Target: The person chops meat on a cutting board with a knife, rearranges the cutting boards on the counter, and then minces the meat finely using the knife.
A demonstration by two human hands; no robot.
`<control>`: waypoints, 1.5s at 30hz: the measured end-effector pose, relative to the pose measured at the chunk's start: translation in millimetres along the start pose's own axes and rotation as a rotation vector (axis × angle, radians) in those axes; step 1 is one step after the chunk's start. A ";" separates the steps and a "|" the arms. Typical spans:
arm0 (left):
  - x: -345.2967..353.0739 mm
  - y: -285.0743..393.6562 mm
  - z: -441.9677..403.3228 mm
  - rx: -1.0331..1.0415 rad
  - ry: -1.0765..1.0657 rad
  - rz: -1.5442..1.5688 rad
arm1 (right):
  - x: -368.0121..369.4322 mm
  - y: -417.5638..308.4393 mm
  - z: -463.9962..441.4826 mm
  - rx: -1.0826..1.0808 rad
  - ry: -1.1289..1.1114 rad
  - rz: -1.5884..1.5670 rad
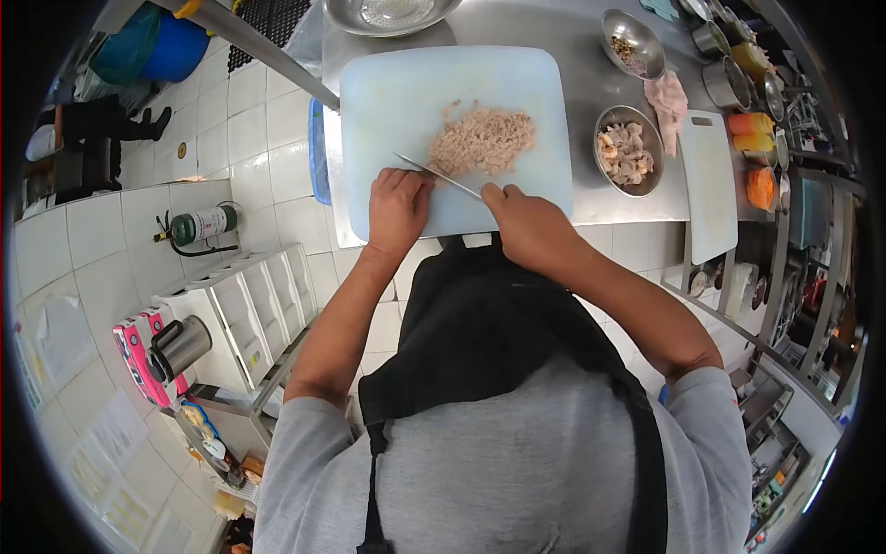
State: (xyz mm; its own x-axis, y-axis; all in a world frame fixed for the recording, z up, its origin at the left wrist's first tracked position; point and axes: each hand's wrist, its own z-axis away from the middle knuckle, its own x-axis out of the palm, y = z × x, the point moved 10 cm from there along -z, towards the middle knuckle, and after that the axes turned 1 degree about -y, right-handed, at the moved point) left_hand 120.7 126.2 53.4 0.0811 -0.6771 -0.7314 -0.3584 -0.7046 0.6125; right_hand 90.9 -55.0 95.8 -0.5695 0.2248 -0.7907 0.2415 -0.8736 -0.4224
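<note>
The cutting board leaves a bare stretch left of the minced heap, where a hand could pass. The knife slants across the nearer way. Rightward, a surface lane runs to the metal bowl; beyond, a pink cloth blocks passage.

The left hand has bent fingers; the right hand (forearm slanting inward) is clenched.
</note>
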 end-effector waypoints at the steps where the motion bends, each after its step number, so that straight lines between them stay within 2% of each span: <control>1: -1.1 1.4 0.0 -0.003 -0.014 0.009 | 6.6 0.6 -1.8 0.000 -0.006 0.001; 6: -5.9 6.6 -4.7 0.027 -0.006 0.029 | -8.9 -6.6 -9.1 -0.052 -0.004 0.021; 11: -6.7 6.4 -0.1 0.031 -0.028 0.007 | 16.9 -1.8 -5.3 -0.014 0.003 -0.013; 17: -1.2 -0.8 -6.7 -0.023 -0.135 0.023 | -2.8 -1.4 3.5 -0.031 0.017 -0.044; 23: -8.7 2.9 -4.1 0.016 -0.095 0.021 | 8.8 8.3 -6.6 -0.035 0.005 -0.065; 24: -7.8 -2.1 0.2 0.022 -0.142 0.011 | 5.4 6.6 -5.5 -0.038 -0.012 -0.068; 27: 1.2 -8.7 -8.6 0.060 -0.225 -0.033 | -11.1 19.9 13.3 -0.004 0.045 -0.136; 30: 15.3 0.2 -34.6 0.133 -0.256 -0.088 | -22.8 57.0 37.5 0.215 0.139 -0.165; 33: 43.4 18.8 -70.2 0.258 -0.330 -0.079 | -28.9 97.0 50.3 0.357 0.295 -0.105; 36: 69.6 35.3 -93.8 0.364 -0.406 -0.075 | -32.2 122.0 45.1 0.438 0.326 -0.050; 41: 102.7 55.0 -108.7 0.422 -0.480 -0.122 | -39.7 126.4 30.5 0.419 0.347 -0.041; 45: 106.2 58.4 -95.7 0.281 -0.446 -0.056 | -39.4 127.8 29.5 0.321 0.316 0.038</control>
State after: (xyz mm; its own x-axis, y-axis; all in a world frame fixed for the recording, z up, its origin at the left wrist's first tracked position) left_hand 197.4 -7.2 40.2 -0.2744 -0.4409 -0.8546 -0.6049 -0.6117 0.5098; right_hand 121.1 -188.2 86.0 -0.2850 0.2670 -0.9206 -0.0261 -0.9622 -0.2710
